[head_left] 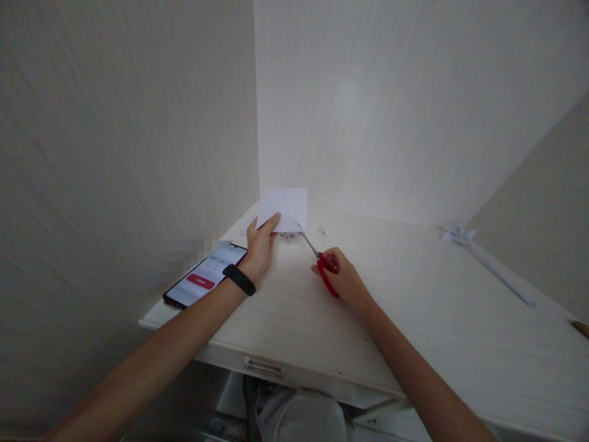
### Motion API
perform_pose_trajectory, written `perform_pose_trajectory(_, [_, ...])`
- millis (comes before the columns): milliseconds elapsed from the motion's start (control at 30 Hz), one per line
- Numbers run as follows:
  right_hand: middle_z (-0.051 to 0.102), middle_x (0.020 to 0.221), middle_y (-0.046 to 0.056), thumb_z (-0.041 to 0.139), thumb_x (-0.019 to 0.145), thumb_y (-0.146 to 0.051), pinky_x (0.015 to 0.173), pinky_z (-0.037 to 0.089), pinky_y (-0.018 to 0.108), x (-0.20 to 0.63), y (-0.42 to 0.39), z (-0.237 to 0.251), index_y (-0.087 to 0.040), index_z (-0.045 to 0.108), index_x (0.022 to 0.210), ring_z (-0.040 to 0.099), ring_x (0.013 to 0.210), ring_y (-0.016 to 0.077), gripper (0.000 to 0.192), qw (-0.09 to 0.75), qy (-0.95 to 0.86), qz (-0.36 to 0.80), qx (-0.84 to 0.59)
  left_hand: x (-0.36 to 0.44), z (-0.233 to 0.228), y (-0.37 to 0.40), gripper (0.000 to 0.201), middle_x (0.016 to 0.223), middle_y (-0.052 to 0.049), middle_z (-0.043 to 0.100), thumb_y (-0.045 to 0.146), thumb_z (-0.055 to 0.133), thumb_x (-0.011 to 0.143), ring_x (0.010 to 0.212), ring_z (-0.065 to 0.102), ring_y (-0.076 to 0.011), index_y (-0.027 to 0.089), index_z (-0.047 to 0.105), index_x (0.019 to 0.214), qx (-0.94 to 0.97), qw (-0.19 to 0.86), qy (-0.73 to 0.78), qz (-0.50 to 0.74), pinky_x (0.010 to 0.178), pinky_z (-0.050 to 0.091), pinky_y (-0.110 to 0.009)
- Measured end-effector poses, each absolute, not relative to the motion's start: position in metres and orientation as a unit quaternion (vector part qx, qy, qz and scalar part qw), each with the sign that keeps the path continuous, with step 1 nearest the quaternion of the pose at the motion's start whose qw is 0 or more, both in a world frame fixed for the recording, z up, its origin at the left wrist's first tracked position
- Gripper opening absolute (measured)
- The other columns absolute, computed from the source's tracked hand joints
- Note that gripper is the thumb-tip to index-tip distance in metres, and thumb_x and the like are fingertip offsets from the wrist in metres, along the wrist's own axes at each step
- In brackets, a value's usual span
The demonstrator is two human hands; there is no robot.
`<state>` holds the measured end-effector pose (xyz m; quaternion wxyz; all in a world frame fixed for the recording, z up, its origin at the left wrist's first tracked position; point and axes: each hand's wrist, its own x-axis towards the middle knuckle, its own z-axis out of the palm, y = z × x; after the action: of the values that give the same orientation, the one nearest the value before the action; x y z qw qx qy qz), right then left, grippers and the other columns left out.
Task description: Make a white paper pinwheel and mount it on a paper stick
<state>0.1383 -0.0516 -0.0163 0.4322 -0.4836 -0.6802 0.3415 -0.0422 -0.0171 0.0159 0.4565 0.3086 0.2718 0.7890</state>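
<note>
left hand (261, 244): pinches the near lower edge of a folded white paper sheet (286, 205), thumb on top, fingers behind; a black wristband (238, 279) sits on the wrist
right hand (343, 279): closed through the loops of a pair of red-handled scissors with grey metal blades (322, 264); grip is firm, handles drawn close together
blade position: the tips point away from the right-hand grip toward the paper and meet its lower right edge, just beside the left thumb
paper position: held tilted up off the pale wooden desk (414, 294), beyond both hands, near the wall corner
beside the left grip: a black smartphone with a lit screen and red button (205, 276) lies flat, just outside the wrist
under the paper: small white paper scraps (289, 236) on the desk, with a smaller bit (323, 231) just beyond the blades
far from the right grip: a rolled white paper stick with a folded end (488, 263), well apart
risk, fingers: blades work close to the left thumb; a slip of the paper could bring the edge onto skin
risk, cut line: paper is held on one edge only; it may flex or twist, causing a ragged or wandering cut
risk, phone: the left forearm hovers over it and could nudge it toward the desk edge
</note>
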Motion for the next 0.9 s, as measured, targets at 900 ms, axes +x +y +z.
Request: perform_pose_trajectory(900, [0.052,0.099,0.013,0.051,0.076,-0.014,0.086,0.044,0.039,0.156,-0.043,-0.032,-0.014,0.058,0.092,0.05,0.095,0.0245,0.017,0.335,-0.727,0.011,-0.599,-0.031,0.005,-0.028,0.038,0.098,-0.013,0.071,0.03,0.076,0.063,0.084,0.065,-0.0233,0.011,0.07,0.096,0.549,0.573,0.319,0.518,0.083,0.048,-0.037])
